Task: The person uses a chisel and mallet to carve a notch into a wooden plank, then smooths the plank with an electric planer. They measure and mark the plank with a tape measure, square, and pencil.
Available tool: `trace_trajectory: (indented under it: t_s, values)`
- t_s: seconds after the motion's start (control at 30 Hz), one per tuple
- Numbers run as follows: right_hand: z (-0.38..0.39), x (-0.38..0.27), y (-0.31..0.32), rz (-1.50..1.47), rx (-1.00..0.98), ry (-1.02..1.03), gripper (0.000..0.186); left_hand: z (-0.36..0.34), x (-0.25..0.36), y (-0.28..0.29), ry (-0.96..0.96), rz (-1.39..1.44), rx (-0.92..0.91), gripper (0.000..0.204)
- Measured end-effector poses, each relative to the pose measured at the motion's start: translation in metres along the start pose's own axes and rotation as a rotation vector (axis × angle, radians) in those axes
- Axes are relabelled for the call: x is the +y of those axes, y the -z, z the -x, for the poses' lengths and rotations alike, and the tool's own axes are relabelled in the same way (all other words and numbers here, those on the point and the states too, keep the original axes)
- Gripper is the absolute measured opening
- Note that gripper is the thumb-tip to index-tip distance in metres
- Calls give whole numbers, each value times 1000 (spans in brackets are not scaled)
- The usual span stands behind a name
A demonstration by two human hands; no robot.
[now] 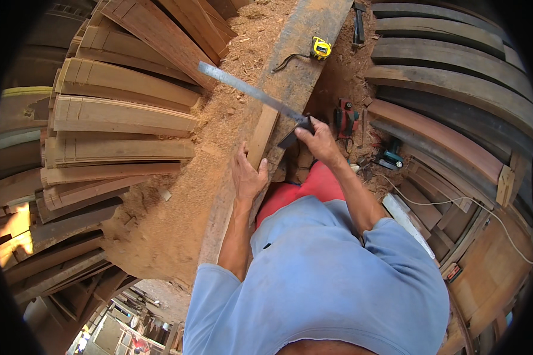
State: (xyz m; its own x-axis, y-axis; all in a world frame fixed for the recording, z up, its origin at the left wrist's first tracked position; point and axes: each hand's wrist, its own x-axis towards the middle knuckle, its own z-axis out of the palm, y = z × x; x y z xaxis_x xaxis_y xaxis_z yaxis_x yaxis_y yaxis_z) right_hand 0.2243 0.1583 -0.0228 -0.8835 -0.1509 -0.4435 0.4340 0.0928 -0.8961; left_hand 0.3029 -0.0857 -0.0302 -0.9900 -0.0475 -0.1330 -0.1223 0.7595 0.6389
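Observation:
My right hand [320, 141] is closed round the black stock of a try square [247, 89]. Its long metal blade points up and to the left, crossing above the far end of a short wooden board [263, 135]. That board lies on a long, dusty plank bench [296, 50]. At its near end my left hand [250, 175] grips it, thumb along one side and fingers along the other. Farther up the bench rests a yellow tape measure [320, 48] with a dark strap.
Sawdust [177, 228] covers the ground left of the bench, beside stacked cut boards [124, 115]. On the right lie a red power tool [346, 120], a teal power tool [391, 157], a cord [485, 207] and long curved timbers [450, 80]. A dark hand tool [358, 25] lies near the bench's far end.

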Motion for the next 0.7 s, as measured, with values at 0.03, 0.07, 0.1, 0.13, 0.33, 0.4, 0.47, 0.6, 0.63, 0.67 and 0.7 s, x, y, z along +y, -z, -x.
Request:
trace_trajectory:
  t_s: [0.03, 0.07, 0.1, 0.13, 0.33, 0.4, 0.47, 0.6, 0.63, 0.67, 0.7]
  values:
    - [1, 10, -7, 1, -22, 18, 20, -6, 8, 2, -20, 43, -8, 86]
    - [1, 20, -15, 4, -50, 36, 19, -9, 12, 4, -34, 86, -11, 89]
    - [2, 23, -23, 11, -81, 11, 22, -12, 14, 3, -96, 61, -6, 91]
    - [1, 40, -31, 57, -95, 26, 26, -14, 14, 2, -156, 36, 0, 93]
    - [9, 14, -66, 186, -117, -148, 27, -13, 23, 2, -211, -35, -8, 89]
    - [3, 27, -76, 142, -81, -110, 25, -14, 21, -2, -204, -96, -3, 86]
    - [1, 29, -81, 87, -50, -112, 23, -14, 17, -6, -207, -142, 5, 84]
    - [5, 13, -85, 49, 45, -167, 20, -13, 11, -12, -158, -117, 33, 82]
    - [6, 13, -86, 62, 78, -173, 20, -13, 10, -12, -154, -122, 34, 81]
    - [6, 17, -87, 19, 85, -162, 19, -13, 11, -11, -154, -126, 33, 81]
    - [6, 26, -90, -24, 93, -151, 18, -14, 12, -11, -148, -132, 28, 81]
